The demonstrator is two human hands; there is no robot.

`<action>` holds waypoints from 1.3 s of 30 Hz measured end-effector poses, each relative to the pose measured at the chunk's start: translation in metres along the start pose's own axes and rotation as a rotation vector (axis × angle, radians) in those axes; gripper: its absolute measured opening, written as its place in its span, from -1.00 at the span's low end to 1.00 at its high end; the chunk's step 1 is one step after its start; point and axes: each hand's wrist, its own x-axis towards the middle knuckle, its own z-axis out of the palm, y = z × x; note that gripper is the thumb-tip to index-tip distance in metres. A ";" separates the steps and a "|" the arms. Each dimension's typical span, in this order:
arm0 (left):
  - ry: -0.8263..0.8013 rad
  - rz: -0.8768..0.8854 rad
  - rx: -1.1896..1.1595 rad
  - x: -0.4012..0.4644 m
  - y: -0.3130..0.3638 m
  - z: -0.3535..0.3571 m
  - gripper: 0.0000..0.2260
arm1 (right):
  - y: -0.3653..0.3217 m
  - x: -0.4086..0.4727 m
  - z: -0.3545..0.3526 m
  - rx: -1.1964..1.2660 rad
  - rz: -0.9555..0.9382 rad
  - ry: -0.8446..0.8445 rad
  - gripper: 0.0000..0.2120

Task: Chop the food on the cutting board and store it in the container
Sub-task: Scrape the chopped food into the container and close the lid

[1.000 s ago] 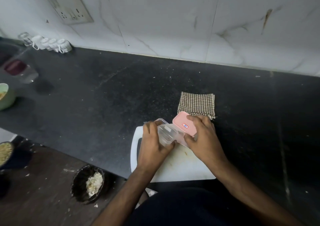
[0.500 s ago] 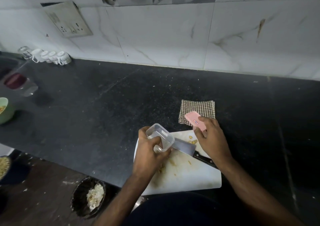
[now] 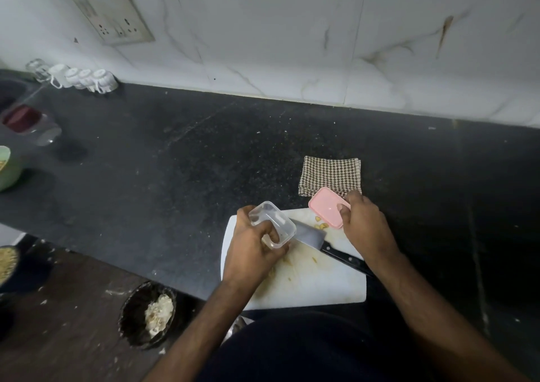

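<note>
A white cutting board (image 3: 315, 288) lies at the counter's near edge. My left hand (image 3: 251, 250) grips a small clear plastic container (image 3: 273, 226), open and tilted, above the board's left part. My right hand (image 3: 365, 223) pinches the pink lid (image 3: 325, 206) over the board's far right corner, thumb on top. A knife (image 3: 327, 245) with a black handle lies flat across the board, its blade partly under the container. A few small yellowish food pieces (image 3: 321, 225) sit near the lid, with more scraps near my left wrist.
A folded checked cloth (image 3: 330, 175) lies just behind the board. White cups (image 3: 84, 79), a glass jar (image 3: 26, 120) and a green bowl (image 3: 7, 168) stand at the far left. A dark bowl (image 3: 147, 314) with pale food sits on the lower surface at left.
The lid came off the container: my right hand carried it right and lowered it toward the board's corner. My left hand keeps the open container, and the knife came into sight.
</note>
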 end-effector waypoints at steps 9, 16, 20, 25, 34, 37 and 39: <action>0.088 -0.164 -0.022 -0.028 -0.018 -0.017 -0.67 | -0.040 -0.014 0.000 -0.208 -0.125 -0.024 -0.59; 0.180 -0.202 -0.043 -0.050 -0.033 -0.029 -0.65 | -0.065 -0.034 0.010 0.000 -0.333 -0.129 -0.78; 0.182 -0.214 -0.073 -0.054 -0.037 -0.035 -0.61 | -0.062 -0.050 0.038 0.052 -0.420 -0.199 -0.58; 0.140 -0.176 -0.076 -0.051 -0.048 -0.035 -0.60 | -0.068 -0.079 0.050 0.030 -0.592 -0.269 -0.28; 0.071 -0.117 -0.082 -0.028 -0.069 -0.042 -0.57 | -0.085 -0.071 0.054 0.069 -0.595 -0.223 -0.56; 0.080 -0.114 -0.082 -0.022 -0.075 -0.046 -0.60 | -0.094 -0.072 0.061 -0.030 -0.683 -0.323 -0.43; 0.086 -0.112 -0.094 -0.017 -0.079 -0.050 -0.61 | -0.094 -0.078 0.066 -0.058 -0.717 -0.324 -0.49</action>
